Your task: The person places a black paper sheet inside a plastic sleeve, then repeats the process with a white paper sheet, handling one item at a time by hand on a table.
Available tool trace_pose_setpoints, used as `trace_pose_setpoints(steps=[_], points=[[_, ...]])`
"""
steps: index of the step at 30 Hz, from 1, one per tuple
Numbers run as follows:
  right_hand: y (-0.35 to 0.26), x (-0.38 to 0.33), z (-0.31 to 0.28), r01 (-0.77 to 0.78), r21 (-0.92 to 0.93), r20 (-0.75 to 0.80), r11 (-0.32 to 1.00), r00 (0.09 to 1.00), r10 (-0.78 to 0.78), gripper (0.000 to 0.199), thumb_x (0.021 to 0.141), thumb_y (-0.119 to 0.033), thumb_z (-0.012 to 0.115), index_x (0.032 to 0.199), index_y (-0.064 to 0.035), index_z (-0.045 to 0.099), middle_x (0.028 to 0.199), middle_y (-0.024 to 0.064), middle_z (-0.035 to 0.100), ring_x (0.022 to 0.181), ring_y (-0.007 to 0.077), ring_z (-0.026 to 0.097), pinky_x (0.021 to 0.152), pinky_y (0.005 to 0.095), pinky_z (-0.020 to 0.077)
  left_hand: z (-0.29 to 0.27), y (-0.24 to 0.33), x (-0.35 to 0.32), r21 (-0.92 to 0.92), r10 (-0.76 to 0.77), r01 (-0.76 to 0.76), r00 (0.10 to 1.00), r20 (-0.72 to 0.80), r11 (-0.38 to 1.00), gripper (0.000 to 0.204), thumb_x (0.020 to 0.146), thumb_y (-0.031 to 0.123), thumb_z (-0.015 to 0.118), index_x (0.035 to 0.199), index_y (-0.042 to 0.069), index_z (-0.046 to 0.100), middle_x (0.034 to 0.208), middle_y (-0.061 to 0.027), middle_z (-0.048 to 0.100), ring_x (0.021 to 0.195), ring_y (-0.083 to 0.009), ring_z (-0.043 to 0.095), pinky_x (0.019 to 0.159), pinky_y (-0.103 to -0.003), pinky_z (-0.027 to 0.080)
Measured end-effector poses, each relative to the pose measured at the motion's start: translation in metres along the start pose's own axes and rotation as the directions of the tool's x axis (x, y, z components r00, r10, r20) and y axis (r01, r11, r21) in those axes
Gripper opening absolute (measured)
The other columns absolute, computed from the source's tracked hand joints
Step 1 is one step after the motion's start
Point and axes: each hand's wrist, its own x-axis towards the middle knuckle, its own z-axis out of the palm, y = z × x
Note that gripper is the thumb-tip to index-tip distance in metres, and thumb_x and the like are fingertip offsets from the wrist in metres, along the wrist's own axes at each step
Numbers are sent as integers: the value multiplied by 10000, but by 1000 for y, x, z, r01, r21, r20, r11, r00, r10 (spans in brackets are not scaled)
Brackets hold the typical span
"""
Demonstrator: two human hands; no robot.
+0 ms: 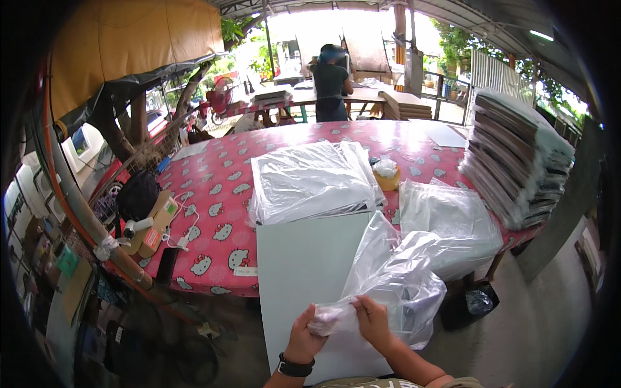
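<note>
My left hand (309,333) and my right hand (372,320) both pinch the open end of a clear plastic bag (394,278) close in front of me. The bag billows up to the right over a white flat board (304,271) that leans from my lap against the table edge. A black band sits on my left wrist. Behind the board a pile of bagged white panels (310,181) lies on the red patterned tablecloth (213,194). More loose clear bags (453,223) lie to the right of it.
A tall stack of bagged flat panels (517,161) stands at the table's right end. A yellow tape roll (387,174), a cardboard box with charger (155,223) and a black bag (137,194) lie on the table. Another person (331,81) stands at a far table. A black bin (472,304) sits below.
</note>
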Motion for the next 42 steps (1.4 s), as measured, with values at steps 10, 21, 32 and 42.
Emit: trace_pose_setpoints(steps=[10, 21, 32, 42], points=[[-10, 21, -51, -479, 878, 479, 15, 877, -12, 154, 903, -200, 407, 878, -81, 502, 662, 58, 558, 511, 112, 498, 430, 224, 403, -72, 54, -11, 843, 9, -14, 1000, 11, 538, 311, 757, 285, 641, 900, 41, 512, 725, -65, 532, 670, -150, 530, 615, -278, 436], [-72, 24, -26, 115, 149, 225, 982, 963, -147, 74, 748, -53, 623, 771, 11, 592, 602, 29, 571, 531, 55, 512, 485, 203, 416, 40, 20, -39, 792, -85, -590, 791, 605, 156, 204, 779, 172, 615, 827, -21, 571, 950, -122, 557, 963, -243, 500, 809, -342, 406], [-17, 1, -65, -590, 759, 564, 275, 384, -731, 197, 713, -112, 695, 765, 29, 568, 715, 74, 557, 666, 177, 538, 593, 333, 428, -11, 99, -43, -424, 575, -454, 788, 218, 784, 376, 887, 365, 379, 1079, 87, 545, 989, -106, 606, 908, -228, 580, 845, -349, 433], [9, -17, -75, -498, 791, 579, 354, 424, -696, 220, 717, -146, 693, 784, 28, 575, 735, 91, 558, 693, 193, 542, 611, 337, 428, -95, 51, -60, 438, -248, -347, 473, 845, 829, 429, 835, 291, 505, 1096, -47, 463, 1035, -131, 536, 878, -181, 521, 715, -308, 430]])
